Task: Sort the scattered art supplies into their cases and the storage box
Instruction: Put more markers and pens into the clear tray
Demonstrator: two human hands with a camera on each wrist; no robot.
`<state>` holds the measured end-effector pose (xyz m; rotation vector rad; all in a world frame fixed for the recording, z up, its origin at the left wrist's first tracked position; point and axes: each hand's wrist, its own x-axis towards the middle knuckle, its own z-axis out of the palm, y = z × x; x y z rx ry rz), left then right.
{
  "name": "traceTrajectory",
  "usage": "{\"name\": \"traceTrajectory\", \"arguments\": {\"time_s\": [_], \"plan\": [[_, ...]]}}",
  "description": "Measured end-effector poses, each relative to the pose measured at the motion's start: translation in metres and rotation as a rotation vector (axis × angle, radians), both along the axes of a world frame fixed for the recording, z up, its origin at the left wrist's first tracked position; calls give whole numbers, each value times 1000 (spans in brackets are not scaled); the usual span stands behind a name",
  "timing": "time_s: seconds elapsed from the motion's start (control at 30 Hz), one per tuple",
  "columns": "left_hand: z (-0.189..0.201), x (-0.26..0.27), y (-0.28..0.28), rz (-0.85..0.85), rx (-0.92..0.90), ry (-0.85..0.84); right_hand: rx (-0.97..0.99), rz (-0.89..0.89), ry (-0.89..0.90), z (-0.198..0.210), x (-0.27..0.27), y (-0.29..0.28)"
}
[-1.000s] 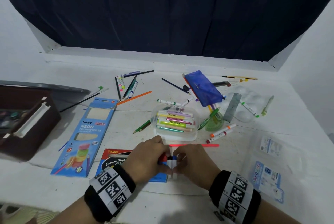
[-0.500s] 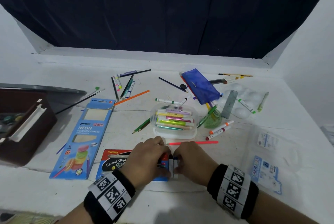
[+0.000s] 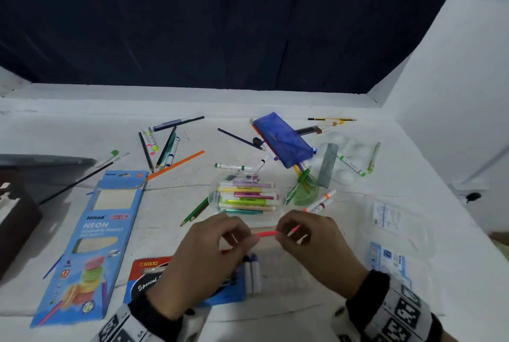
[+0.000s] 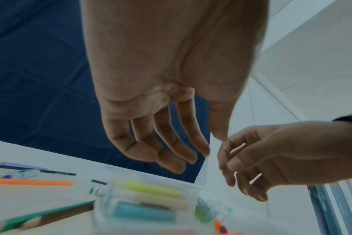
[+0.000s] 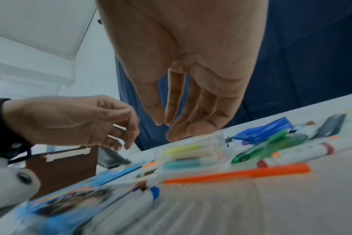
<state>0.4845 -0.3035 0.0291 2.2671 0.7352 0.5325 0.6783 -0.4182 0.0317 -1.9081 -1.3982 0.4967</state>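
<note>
My left hand [image 3: 242,237] and right hand [image 3: 286,231] hover side by side just in front of the clear marker case [image 3: 213,190]. Both have loose fingers and hold nothing. A neon pink pencil [image 3: 265,233] lies on the table beneath them, showing between the two hands. In the wrist views the left hand [image 4: 203,149] and right hand [image 5: 163,122] have relaxed fingers above the table. Two white markers with dark caps [image 3: 252,272] lie beside the blue NIKKI pack [image 3: 225,294], near my left wrist.
A blue Ninso neon pencil box [image 3: 91,231] lies at the left, with a brown storage box [image 3: 13,226] at the far left edge. Behind the case are a blue pouch [image 3: 283,140], loose pencils and markers, a green protractor [image 3: 305,192] and a white palette [image 3: 349,154]. Clear packaging [image 3: 391,259] lies at the right.
Both hands have let go of the markers beside the NIKKI pack and lifted forward, over the pink pencil. The markers stay on the table.
</note>
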Motion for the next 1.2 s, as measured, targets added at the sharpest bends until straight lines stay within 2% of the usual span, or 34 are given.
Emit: {"name": "traceTrajectory", "arguments": {"time_s": [0.1, 0.3, 0.43, 0.57, 0.73, 0.97, 1.2], "plan": [[22, 21, -8, 16, -76, -184, 93, -82, 16, 18, 21, -12], [46, 82, -28, 76, -279, -397, 212, -163, 52, 38, 85, -29], [49, 130, -38, 126, -319, -501, 188, -157, 60, 51, 140, -36], [46, 189, -35, 158, -335, -515, 78, -95, 47, 57, 206, -34], [44, 262, -15, 239, -307, -425, 24, -99, -23, 47, 287, -4], [39, 347, 45, 314, -133, -136, 29, -93, -132, 32, 367, 57], [7, 410, 99, 194, 20, 265, -96, 42, -217, 3, 420, 132]]}}
